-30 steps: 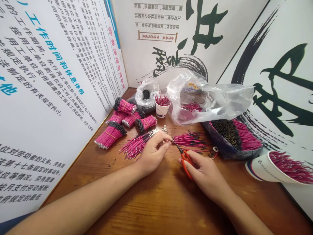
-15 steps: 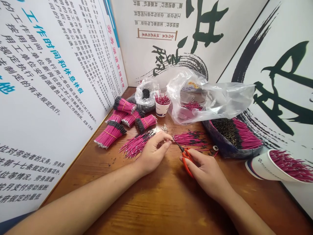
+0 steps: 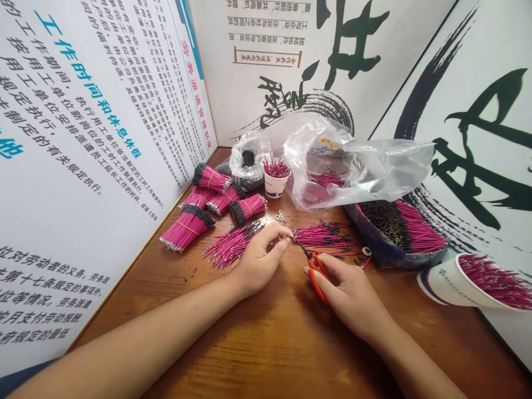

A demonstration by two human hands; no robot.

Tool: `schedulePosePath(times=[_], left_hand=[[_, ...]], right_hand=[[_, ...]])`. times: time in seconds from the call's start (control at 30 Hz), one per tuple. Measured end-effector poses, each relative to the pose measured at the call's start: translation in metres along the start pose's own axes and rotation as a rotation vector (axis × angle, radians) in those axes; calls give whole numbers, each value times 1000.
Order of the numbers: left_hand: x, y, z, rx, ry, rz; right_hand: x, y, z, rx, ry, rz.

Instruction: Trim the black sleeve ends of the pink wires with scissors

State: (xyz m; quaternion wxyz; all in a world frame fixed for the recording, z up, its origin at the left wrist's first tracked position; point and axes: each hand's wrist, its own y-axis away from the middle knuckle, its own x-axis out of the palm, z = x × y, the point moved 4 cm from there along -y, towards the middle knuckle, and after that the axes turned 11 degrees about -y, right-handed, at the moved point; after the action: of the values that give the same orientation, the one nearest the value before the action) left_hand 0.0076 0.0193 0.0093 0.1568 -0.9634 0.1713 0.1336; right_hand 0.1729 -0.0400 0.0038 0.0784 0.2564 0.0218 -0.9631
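Note:
My right hand (image 3: 344, 285) is closed round the orange handles of a small pair of scissors (image 3: 319, 277). Their dark blades point up and left, with the tips by the fingertips of my left hand (image 3: 264, 255). That hand is pinched, thumb against forefinger; whatever it holds is too small or hidden to make out. To its left lies a loose fan of magenta wires (image 3: 226, 246) with black and silvery ends, partly behind the hand. Another loose spread of magenta wires with black ends (image 3: 322, 235) lies just beyond the blades.
Rubber-banded wire bundles (image 3: 185, 228) are stacked at the left. Behind stand a paper cup of wires (image 3: 274, 185), a small bag of black pieces (image 3: 248, 160) and a clear plastic bag (image 3: 374, 172). A dark tray (image 3: 374, 260) of wires and a tilted cup (image 3: 440, 282) are at right.
Very little differs. The scissors and my right hand have shifted slightly left, toward my left fingertips; my left hand stays in place.

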Motion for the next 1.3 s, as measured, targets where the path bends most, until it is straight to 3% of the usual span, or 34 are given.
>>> schedulePosePath(times=[1.3], left_hand=[[1,-1,5,-32,25,21]], right_hand=[[2,0,1,-13,-18,25]])
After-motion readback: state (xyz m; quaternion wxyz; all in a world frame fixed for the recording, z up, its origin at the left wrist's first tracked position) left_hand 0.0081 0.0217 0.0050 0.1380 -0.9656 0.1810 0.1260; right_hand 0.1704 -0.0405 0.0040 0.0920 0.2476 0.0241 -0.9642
